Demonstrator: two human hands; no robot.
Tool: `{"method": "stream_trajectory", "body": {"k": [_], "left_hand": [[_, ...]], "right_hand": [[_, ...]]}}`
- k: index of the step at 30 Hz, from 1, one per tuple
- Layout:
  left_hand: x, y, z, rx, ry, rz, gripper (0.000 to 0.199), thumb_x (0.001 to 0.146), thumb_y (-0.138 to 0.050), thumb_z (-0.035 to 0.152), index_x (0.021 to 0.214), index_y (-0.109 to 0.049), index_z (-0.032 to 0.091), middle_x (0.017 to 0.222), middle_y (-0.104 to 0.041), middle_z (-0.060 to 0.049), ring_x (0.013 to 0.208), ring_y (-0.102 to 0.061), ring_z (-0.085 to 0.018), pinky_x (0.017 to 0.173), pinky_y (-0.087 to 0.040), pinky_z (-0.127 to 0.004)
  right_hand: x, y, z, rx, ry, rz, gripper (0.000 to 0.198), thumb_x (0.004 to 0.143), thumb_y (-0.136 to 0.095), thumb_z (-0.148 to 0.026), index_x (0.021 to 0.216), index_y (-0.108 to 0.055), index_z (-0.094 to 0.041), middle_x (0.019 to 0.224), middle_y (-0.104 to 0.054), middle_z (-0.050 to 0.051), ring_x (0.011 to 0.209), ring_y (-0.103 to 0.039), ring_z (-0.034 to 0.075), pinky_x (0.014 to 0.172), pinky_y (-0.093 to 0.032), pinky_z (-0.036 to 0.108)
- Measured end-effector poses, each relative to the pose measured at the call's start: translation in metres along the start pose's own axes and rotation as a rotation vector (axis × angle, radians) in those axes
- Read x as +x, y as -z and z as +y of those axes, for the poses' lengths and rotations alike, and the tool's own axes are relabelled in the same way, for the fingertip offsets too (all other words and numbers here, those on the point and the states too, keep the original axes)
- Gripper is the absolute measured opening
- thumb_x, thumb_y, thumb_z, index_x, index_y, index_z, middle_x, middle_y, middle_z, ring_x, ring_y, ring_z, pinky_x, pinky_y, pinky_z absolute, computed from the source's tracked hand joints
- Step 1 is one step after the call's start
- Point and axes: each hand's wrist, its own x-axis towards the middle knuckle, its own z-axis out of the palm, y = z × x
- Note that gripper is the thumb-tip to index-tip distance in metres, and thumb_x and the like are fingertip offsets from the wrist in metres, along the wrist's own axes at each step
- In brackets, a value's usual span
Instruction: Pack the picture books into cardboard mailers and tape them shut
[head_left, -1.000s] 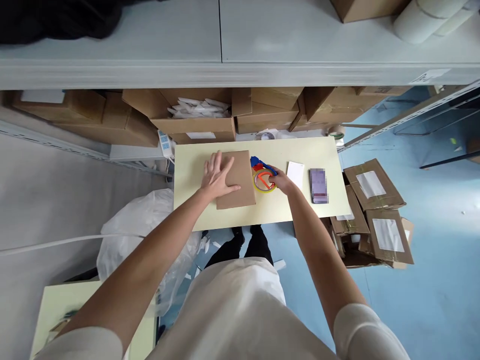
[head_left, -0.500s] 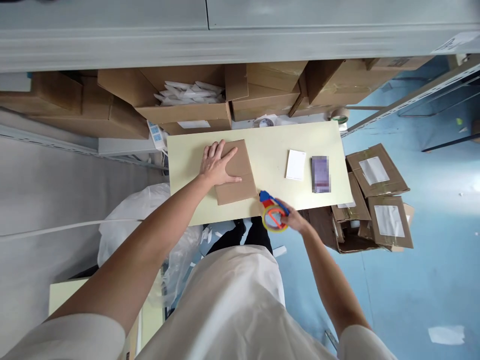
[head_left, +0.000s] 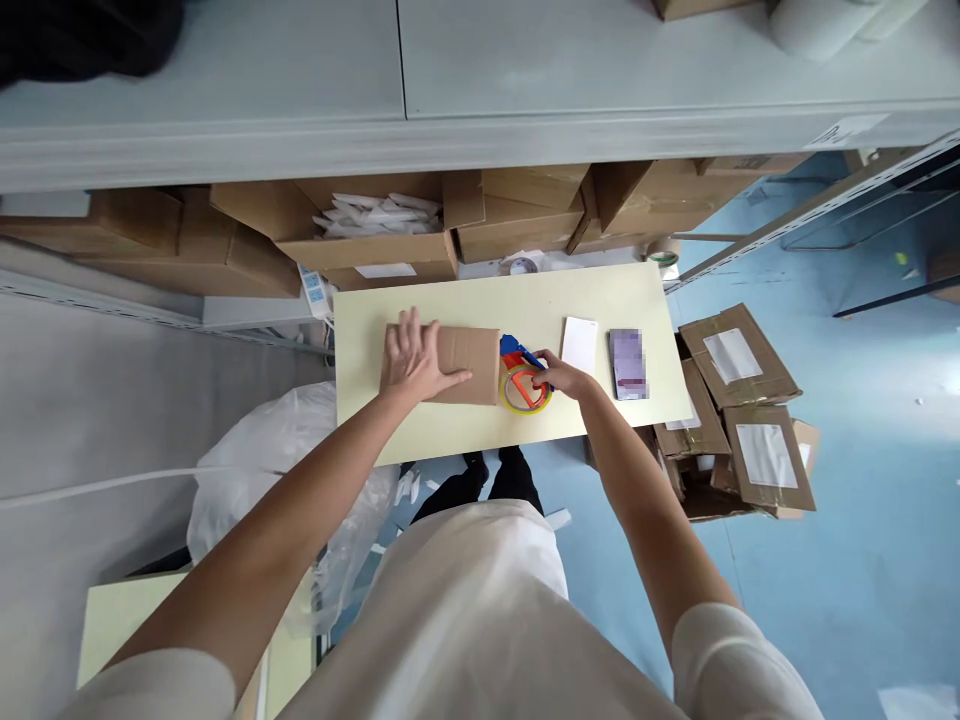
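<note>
A small brown cardboard box lies on the pale yellow table. My left hand rests on the left part of its top, fingers spread and thumb pointing right. Around the handle of a tape dispenser, red and blue with a yellow-rimmed roll, my right hand is closed. The dispenser's blue head is at the box's right side; whether tape sticks to the box I cannot tell. Just right of this hand lie a white card and a purple packet, partly pixelated.
Behind the table, a shelf holds open cartons, one with white packets. Rolls of tape lie at the table's back edge. Labelled cardboard boxes are piled at the right on the blue floor. A clear plastic bag bulges at the left.
The box has turned so its long side runs left to right. My right hand has brought the tape dispenser from the table's front edge up to the box's right side. The view has tilted upward slightly.
</note>
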Motion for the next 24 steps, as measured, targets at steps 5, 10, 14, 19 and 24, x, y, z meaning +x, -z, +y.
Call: {"method": "stream_trajectory", "body": {"k": [5, 10, 14, 19, 24], "left_hand": [[0.026, 0.0, 0.024, -0.034, -0.194, -0.06, 0.091, 0.076, -0.049, 0.072, 0.151, -0.022, 0.027, 0.155, -0.024, -0.013, 0.139, -0.024, -0.036, 0.112, -0.012, -0.052], [0.026, -0.007, 0.028, -0.042, -0.136, -0.071, 0.094, 0.073, -0.051, 0.074, 0.151, -0.023, 0.029, 0.14, -0.042, -0.013, 0.125, -0.038, -0.037, 0.107, -0.019, -0.05], [0.025, -0.006, 0.028, -0.038, -0.133, -0.105, 0.094, 0.074, -0.051, 0.074, 0.151, -0.021, 0.029, 0.138, -0.042, -0.012, 0.124, -0.036, -0.036, 0.108, -0.017, -0.049], [0.025, -0.01, 0.027, -0.075, -0.149, -0.099, 0.094, 0.075, -0.052, 0.072, 0.152, -0.019, 0.029, 0.139, -0.04, -0.012, 0.126, -0.033, -0.038, 0.109, -0.013, -0.049], [0.024, -0.019, 0.027, -0.123, -0.172, -0.012, 0.096, 0.074, -0.054, 0.072, 0.151, -0.021, 0.026, 0.139, -0.043, -0.014, 0.127, -0.034, -0.037, 0.11, -0.014, -0.05]], "right_hand": [[0.028, 0.008, -0.021, -0.283, 0.065, -0.044, 0.083, 0.046, -0.061, 0.001, 0.127, -0.053, -0.018, 0.106, -0.067, 0.009, 0.081, -0.056, 0.022, 0.073, -0.041, 0.035], [0.024, 0.008, 0.011, -0.097, 0.117, -0.103, 0.083, 0.052, -0.062, -0.003, 0.132, -0.054, -0.021, 0.104, -0.069, 0.007, 0.08, -0.055, 0.021, 0.075, -0.042, 0.036], [-0.01, 0.013, 0.048, -0.198, 0.059, -0.18, 0.097, 0.052, -0.061, -0.002, 0.144, -0.041, -0.026, 0.096, -0.07, 0.003, 0.073, -0.058, 0.021, 0.067, -0.044, 0.034], [-0.052, -0.012, 0.067, -0.545, 0.035, -0.27, 0.101, 0.054, -0.064, -0.005, 0.147, -0.035, -0.032, 0.076, -0.069, 0.001, 0.057, -0.058, 0.018, 0.059, -0.042, 0.031], [-0.061, -0.081, 0.031, -1.042, 0.175, -0.435, 0.096, 0.061, -0.066, -0.013, 0.149, -0.031, -0.029, 0.097, -0.07, 0.01, 0.081, -0.067, 0.025, 0.066, -0.046, 0.03]]}}
